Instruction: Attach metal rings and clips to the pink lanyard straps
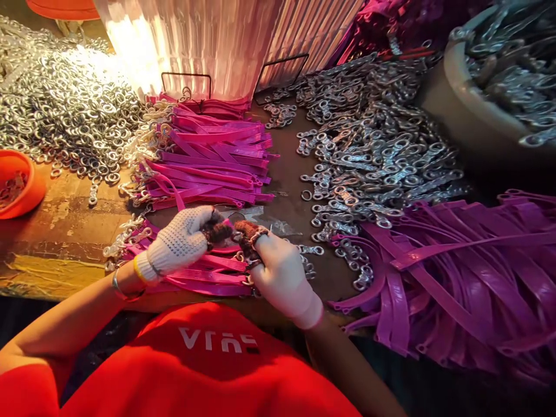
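My left hand point(189, 233), in a dotted white glove with dark fingertips, is closed on a pink strap point(179, 198). The strap curves up from behind the glove, and a bit of pink shows at the fingertips. My right hand point(275, 255), in a white glove with dark fingertips, is closed close beside it; a small metallic piece seems to show between the hands, too small to make out. Beyond them is a stack of pink straps point(217, 156) with metal links at their left ends. More pink straps point(217, 278) lie below the hands.
Metal rings point(82, 110) are heaped at the left near an orange bowl point(32, 188). Metal links point(369, 145) cover the right side, before a large tub point(469, 104). Loose purple straps point(469, 272) lie at the lower right. Corrugated sheets point(208, 40) stand behind.
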{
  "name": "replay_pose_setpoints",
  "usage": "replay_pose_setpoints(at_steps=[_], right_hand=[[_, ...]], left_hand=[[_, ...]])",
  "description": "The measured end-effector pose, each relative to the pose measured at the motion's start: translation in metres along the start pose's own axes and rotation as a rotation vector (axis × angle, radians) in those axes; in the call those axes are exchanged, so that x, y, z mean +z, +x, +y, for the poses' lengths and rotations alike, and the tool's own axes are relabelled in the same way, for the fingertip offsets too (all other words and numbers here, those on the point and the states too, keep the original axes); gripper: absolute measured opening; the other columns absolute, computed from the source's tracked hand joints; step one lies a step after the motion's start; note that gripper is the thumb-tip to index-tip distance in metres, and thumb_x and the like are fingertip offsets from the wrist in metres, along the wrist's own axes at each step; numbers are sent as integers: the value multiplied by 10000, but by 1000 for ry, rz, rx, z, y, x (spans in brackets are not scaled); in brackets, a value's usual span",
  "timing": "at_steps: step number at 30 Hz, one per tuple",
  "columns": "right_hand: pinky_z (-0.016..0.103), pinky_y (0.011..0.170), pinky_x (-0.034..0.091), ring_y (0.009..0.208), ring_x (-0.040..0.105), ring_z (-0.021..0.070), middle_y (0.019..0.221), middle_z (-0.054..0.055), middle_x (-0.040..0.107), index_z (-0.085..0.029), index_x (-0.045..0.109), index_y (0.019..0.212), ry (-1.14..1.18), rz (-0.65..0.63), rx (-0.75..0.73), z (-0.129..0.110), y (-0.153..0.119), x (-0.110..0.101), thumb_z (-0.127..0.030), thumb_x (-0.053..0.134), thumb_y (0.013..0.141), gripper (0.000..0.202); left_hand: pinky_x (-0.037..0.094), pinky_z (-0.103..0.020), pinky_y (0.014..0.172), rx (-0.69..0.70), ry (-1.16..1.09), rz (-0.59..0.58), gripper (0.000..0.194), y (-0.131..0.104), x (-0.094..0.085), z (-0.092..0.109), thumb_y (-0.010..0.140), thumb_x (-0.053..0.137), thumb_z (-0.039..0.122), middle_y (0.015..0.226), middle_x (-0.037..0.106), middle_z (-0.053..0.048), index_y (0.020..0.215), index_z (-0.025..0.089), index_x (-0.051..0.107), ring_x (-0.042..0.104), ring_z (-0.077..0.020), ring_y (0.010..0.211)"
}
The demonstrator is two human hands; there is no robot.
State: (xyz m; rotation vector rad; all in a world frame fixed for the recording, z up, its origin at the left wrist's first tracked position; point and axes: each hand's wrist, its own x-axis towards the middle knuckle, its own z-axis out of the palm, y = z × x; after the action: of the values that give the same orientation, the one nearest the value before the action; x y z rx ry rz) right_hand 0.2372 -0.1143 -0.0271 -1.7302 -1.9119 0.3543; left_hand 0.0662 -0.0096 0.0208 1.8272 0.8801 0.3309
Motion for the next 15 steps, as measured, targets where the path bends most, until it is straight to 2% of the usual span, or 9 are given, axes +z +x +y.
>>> replay_pose_setpoints(at_steps=[4,6,8,10,13,15], right_hand=[[315,638,445,696,607,218,916,126,690,-141,694,916,-234,-146,-55,-16,0,3,-75,476,715,303],[313,586,392,627,556,193,877,123,675,-149,680,822,-332,-187,-93,-24,-4,4,-73,502,703,227],[313,566,355,610,530,182,870,125,669,-155,666,778,-399,-205,-124,-29,-8,4,-74,519,714,179],[319,557,338,605,522,181,875,125,670,-157,661,776,-432,-211,-138,-31,-13,6,-74,525,719,169],[316,574,352,623,535,183,883,116,675,-162,659,779,-442,-200,-138,-28,-18,10,-72,532,710,170],[313,587,369,637,549,188,863,113,676,-161,660,774,-445,-182,-135,-25,-20,16,-74,530,714,168]], left_hand=[[329,-216,535,-133,-78,-35,345,-17,7,-10,910,544,424,625,561,7,718,142,598,448,-99,571],[306,-220,502,-216,-164,-99,424,-22,12,-18,904,533,489,550,521,13,647,152,548,415,-95,513],[299,-224,489,-241,-217,-151,458,-28,18,-25,906,513,520,521,498,16,622,161,518,398,-96,488],[312,-226,515,-177,-107,-109,380,-36,25,-30,918,509,446,579,539,3,663,165,537,440,-111,531],[321,-247,565,-55,272,20,131,-48,38,-37,875,526,251,697,614,-36,785,181,591,526,-154,622],[320,-263,577,-17,448,17,89,-51,44,-42,824,533,172,734,641,-62,855,185,614,558,-181,641]])
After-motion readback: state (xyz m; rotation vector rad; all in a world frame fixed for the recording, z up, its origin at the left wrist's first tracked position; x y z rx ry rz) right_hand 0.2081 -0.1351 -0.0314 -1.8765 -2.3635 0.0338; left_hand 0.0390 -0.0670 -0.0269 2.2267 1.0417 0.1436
